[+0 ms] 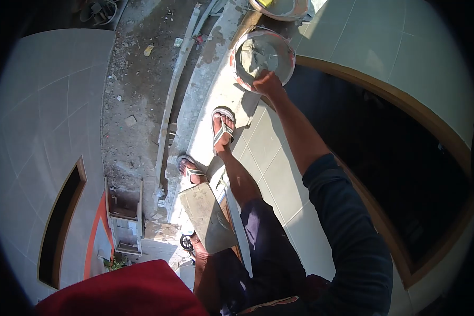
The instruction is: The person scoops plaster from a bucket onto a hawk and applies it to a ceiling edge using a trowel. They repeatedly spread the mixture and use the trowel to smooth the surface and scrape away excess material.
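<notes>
My right hand (267, 84) is closed at the near rim of a round bucket (289, 55), its arm stretched up from the lower right. Grey wet mortar (253, 58) lies inside the bucket; what the fingers hold there is too small to make out. A flat rectangular board or tile (208, 217), smeared with grey, lies tilted over my lower leg. My left hand (197, 246) shows only in part at the lower edge of this board, and its fingers are hidden.
Another basin (284, 9) stands beyond the bucket. My sandalled feet (224, 129) are on a narrow pale ledge. A long plank (174, 95) runs beside a debris-strewn dirt strip (134, 105). A dark wood-framed opening (384, 158) is at the right, a small ladder-like frame (140, 210) at lower left.
</notes>
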### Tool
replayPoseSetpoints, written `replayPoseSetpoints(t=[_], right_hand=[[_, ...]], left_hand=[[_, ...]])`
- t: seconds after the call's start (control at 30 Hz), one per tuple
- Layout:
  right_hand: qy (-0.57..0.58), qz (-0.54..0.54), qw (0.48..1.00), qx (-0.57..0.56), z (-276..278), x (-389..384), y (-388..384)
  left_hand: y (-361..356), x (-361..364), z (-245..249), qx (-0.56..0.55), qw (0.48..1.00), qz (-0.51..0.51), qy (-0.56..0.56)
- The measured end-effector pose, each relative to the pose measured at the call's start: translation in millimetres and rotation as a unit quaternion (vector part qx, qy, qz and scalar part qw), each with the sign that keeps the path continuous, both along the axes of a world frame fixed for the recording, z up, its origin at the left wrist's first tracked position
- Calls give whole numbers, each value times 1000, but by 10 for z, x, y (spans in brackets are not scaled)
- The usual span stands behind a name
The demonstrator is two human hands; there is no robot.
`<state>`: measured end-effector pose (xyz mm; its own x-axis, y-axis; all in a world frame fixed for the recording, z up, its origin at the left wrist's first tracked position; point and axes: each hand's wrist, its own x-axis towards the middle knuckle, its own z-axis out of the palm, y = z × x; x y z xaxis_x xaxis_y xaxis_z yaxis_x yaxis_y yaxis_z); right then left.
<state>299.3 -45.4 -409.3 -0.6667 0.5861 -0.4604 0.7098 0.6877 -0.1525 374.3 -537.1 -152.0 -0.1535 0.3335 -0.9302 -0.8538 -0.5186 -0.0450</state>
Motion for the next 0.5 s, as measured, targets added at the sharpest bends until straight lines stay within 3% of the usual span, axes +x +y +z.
replayPoseSetpoints(t=[0.03,0.07,0.1,0.13,0.17,0.23,0.27,0.33,0.5], right_hand=[[57,-78,994,-41,-77,-1,-21],[58,-81,994,-44,-127,4,33],[6,-135,967,-216,-137,-4,130],[-43,-184,906,-380,-145,-2,223],[-38,-186,905,-381,-111,70,278],[36,-333,813,-476,179,251,288],[39,-334,813,-476,296,310,273],[108,-418,744,-509,454,416,201],[110,-479,728,-477,656,554,64]], left_hand=[[62,-6,35,-16,1000,-6,1],[125,-21,71,-34,999,-14,2],[202,-51,111,-52,998,-24,7],[281,-90,137,-71,997,-33,13],[358,-126,172,-92,994,-44,22],[507,-211,220,-117,991,-57,33],[561,-246,231,-122,990,-62,35],[652,-380,250,-109,991,-61,38],[665,-617,185,-9,997,-58,44]])
